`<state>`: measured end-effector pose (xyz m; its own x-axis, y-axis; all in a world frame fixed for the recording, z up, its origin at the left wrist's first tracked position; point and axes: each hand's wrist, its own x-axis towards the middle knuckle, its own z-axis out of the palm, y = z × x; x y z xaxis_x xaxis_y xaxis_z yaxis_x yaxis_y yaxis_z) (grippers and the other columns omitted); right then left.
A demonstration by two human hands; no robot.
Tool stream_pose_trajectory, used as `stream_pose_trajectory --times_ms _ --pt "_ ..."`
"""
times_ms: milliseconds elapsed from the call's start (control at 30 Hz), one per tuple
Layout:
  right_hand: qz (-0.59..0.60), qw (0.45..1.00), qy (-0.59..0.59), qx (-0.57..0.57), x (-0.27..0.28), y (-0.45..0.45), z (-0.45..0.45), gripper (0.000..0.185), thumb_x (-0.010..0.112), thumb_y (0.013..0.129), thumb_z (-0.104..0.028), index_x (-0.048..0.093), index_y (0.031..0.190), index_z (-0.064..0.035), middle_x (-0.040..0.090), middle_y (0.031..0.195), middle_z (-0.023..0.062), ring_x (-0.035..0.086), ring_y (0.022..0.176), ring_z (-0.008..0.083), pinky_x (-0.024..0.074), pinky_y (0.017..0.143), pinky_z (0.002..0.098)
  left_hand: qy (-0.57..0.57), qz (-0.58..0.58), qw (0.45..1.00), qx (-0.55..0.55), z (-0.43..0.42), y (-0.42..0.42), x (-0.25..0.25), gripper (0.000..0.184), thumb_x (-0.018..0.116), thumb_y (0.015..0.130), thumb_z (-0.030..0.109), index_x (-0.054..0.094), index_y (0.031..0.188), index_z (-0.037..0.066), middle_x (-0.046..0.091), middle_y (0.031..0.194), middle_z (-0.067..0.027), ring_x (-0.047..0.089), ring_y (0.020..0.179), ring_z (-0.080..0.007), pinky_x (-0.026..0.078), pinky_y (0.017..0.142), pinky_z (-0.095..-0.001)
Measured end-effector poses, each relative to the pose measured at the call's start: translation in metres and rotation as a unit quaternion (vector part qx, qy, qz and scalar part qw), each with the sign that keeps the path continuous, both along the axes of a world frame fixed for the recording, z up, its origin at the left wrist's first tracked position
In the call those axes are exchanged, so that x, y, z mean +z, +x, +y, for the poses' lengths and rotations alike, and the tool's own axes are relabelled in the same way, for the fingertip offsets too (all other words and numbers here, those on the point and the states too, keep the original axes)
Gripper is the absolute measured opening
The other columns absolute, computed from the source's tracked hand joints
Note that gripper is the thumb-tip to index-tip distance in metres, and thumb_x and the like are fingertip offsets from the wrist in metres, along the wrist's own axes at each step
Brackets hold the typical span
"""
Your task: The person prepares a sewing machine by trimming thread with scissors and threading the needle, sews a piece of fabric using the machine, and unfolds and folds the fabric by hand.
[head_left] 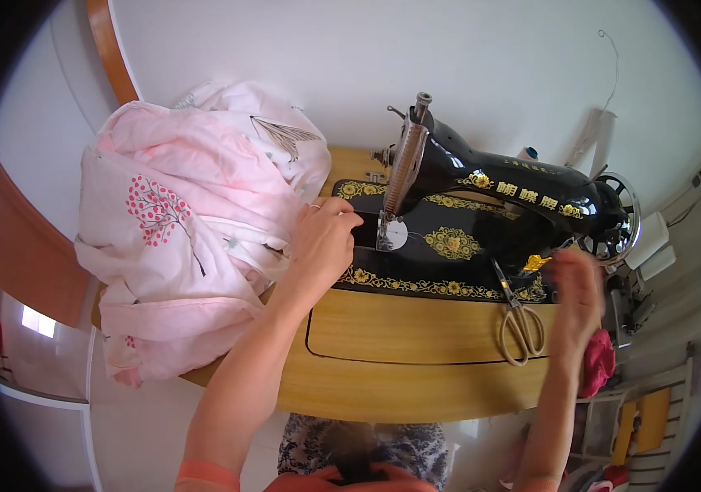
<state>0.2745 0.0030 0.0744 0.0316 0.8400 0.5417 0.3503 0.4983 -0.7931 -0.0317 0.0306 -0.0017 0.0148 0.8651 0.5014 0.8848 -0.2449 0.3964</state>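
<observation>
A black sewing machine point(498, 176) with gold decoration stands on a wooden table point(383, 328). My left hand point(324, 242) is at the left end of its bed, left of the needle plate, fingers bent together beside the fabric; what they hold, if anything, is hidden. Pink and white printed fabric point(178, 213) lies heaped on the table's left side. My right hand point(576, 287), blurred by motion, is raised near the right end of the bed, below the handwheel point(625, 215). Scissors point(518, 320) rest partly on the bed, handles toward the table's front edge.
A pale wall point(285, 57) rises behind the machine. A thread spool point(528, 153) shows behind the machine arm. Dark pink cloth point(598, 363) hangs at the table's right edge, near a shelf rack point(641, 426). A wooden door point(31, 238) is at the left.
</observation>
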Motion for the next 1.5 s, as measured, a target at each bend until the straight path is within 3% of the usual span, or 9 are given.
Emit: stream_pose_trajectory --times_ms 67,133,200,300,400,700,1000,1100,1500 --pt "0.095 0.964 -0.159 0.192 -0.011 -0.042 0.006 0.018 0.049 0.092 -0.006 0.055 0.108 -0.0009 0.056 0.102 0.0041 0.055 0.092 0.0121 0.0460 0.083 0.0275 -0.006 0.014 1.000 0.006 0.002 0.005 -0.005 0.017 0.059 0.072 0.001 0.068 0.084 0.007 0.057 0.111 -0.0094 0.050 0.106 -0.0285 0.038 0.091 -0.0474" --pt "0.096 0.931 -0.257 0.242 -0.028 -0.066 0.029 0.023 0.050 0.090 -0.006 0.053 0.112 -0.0018 0.058 0.103 0.0064 0.056 0.095 0.0151 0.0463 0.083 0.0290 -0.005 0.026 1.000 0.006 0.003 0.008 -0.011 0.016 0.059 0.072 0.002 0.068 0.084 0.008 0.054 0.116 -0.0095 0.045 0.114 -0.0285 0.031 0.095 -0.0549" --pt "-0.087 0.969 -0.165 0.160 -0.059 -0.080 0.066 0.025 0.055 0.084 -0.006 0.057 0.109 -0.0027 0.059 0.099 0.0109 0.056 0.096 0.0237 0.0460 0.083 0.0341 0.006 0.036 0.999 -0.005 0.003 0.012 -0.019 0.016 0.060 0.073 0.002 0.068 0.084 0.009 0.051 0.121 -0.0094 0.040 0.121 -0.0286 0.022 0.098 -0.0624" --pt "-0.263 0.955 -0.078 0.113 -0.079 -0.093 0.095 0.025 0.061 0.078 -0.008 0.061 0.103 -0.0059 0.057 0.098 0.0115 0.052 0.098 0.0299 0.0417 0.086 0.0401 -0.037 0.032 0.999 -0.017 0.007 0.012 -0.023 0.021 0.059 0.073 0.002 0.067 0.091 0.009 0.046 0.127 -0.0090 0.033 0.126 -0.0285 0.017 0.099 -0.0649" --pt "-0.341 0.937 -0.025 0.075 -0.081 -0.105 0.087 0.024 0.064 0.073 -0.009 0.065 0.098 -0.0078 0.054 0.097 0.0085 0.051 0.095 0.0284 0.0403 0.084 0.0369 -0.057 0.078 0.995 -0.015 0.008 0.015 -0.023 0.029 0.057 0.073 0.001 0.064 0.100 0.009 0.042 0.131 -0.0087 0.031 0.127 -0.0280 0.016 0.099 -0.0649" --pt "-0.299 0.950 0.023 0.083 -0.092 -0.112 0.080 0.023 0.066 0.072 -0.006 0.066 0.095 -0.0095 0.052 0.095 0.0050 0.048 0.096 0.0251 0.0329 0.084 0.0409 -0.070 0.101 0.992 -0.040 0.010 0.015 -0.017 0.033 0.053 0.075 0.005 0.062 0.107 0.004 0.034 0.138 -0.0098 0.029 0.129 -0.0271 0.013 0.099 -0.0661" --pt "-0.279 0.952 0.096 0.079 -0.092 -0.111 0.076 0.020 0.064 0.072 -0.004 0.065 0.092 -0.0055 0.054 0.090 0.0060 0.050 0.089 0.0253 0.0380 0.078 0.0371 -0.040 0.039 0.998 -0.020 0.009 0.021 -0.023 0.029 0.059 0.071 0.002 0.064 0.099 0.002 0.047 0.126 -0.0088 0.039 0.121 -0.0262 0.025 0.100 -0.0599" --pt "-0.274 0.953 0.094 0.083 -0.092 -0.110 0.077 0.019 0.064 0.074 -0.005 0.065 0.093 -0.0052 0.054 0.090 0.0068 0.051 0.088 0.0255 0.0391 0.077 0.0357 -0.027 -0.002 0.999 -0.029 0.003 0.025 -0.023 0.035 0.054 0.070 -0.007 0.063 0.102 0.005 0.050 0.121 -0.0057 0.041 0.119 -0.0261 0.024 0.102 -0.0560" --pt "-0.271 0.955 0.091 0.074 -0.094 -0.114 0.077 0.019 0.065 0.074 -0.005 0.065 0.093 -0.0054 0.055 0.089 0.0069 0.052 0.087 0.0255 0.0396 0.077 0.0354 -0.079 -0.033 0.994 -0.068 0.001 0.023 -0.019 0.041 0.050 0.070 -0.011 0.062 0.104 0.008 0.048 0.120 -0.0040 0.040 0.119 -0.0266 0.016 0.104 -0.0573"
